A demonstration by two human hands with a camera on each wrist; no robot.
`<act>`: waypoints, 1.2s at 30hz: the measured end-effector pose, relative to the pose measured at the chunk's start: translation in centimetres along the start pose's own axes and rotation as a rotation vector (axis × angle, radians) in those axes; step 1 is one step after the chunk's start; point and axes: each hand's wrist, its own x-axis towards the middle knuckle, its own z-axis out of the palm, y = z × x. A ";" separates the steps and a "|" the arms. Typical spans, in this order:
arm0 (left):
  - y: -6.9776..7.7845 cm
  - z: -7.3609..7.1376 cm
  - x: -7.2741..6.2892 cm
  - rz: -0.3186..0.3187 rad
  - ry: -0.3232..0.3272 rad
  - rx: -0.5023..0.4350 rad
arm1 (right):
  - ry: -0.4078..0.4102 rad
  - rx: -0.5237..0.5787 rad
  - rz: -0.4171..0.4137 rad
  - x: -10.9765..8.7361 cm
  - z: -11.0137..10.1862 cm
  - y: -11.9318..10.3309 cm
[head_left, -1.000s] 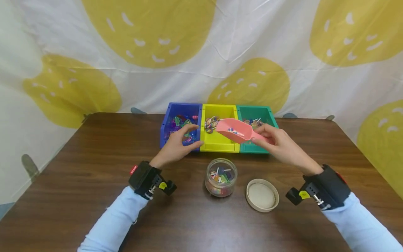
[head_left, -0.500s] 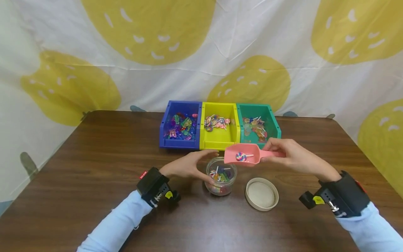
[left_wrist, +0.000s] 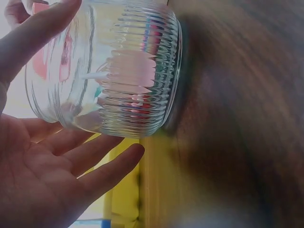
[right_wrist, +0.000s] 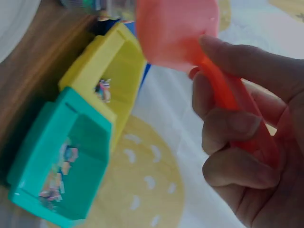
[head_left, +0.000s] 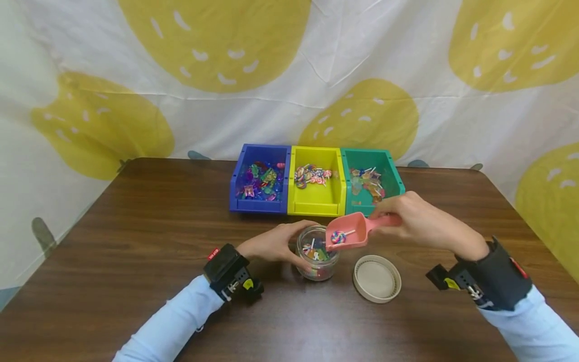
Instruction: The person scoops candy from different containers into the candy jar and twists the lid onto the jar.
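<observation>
In the head view my left hand is curved around the left side of a glass jar, thumb in front and fingers behind. Small colourful pieces, some with white sticks, lie inside the jar. My right hand grips the handle of a pink scoop, its fingers wrapped round it in the right wrist view. The scoop's mouth tilts down over the jar's right rim. A swirled lollipop charm with a white stick rests in the scoop. In the left wrist view the jar's ribbed wall stands between thumb and fingers.
Behind the jar stand a blue bin, a yellow bin and a green bin, side by side, each with small charms inside. A round cream lid lies right of the jar on the brown table. A patterned cloth hangs behind.
The scoop has come from above the bins down toward me to the jar's rim, tilting over it. My left hand has moved from beside the blue bin to the jar and closed in around it.
</observation>
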 end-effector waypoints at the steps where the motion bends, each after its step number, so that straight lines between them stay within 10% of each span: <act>1: 0.0 0.0 0.0 -0.001 0.001 0.001 | 0.002 -0.012 -0.001 0.1 -0.1 -0.3; 14: -0.2 0.0 0.0 -0.023 -0.013 -0.005 | -0.037 -0.106 0.079 0.4 -1.1 -1.5; 27: -0.2 -1.8 -1.3 -0.022 0.002 -0.020 | -0.077 0.023 0.097 0.8 -1.3 0.3; 31: 0.0 -4.4 -2.6 -0.020 0.185 -0.021 | -0.076 0.081 0.141 1.5 -0.9 0.6; 36: -0.6 -7.1 -3.5 -0.200 0.655 0.107 | -0.051 0.102 0.145 3.4 0.0 0.4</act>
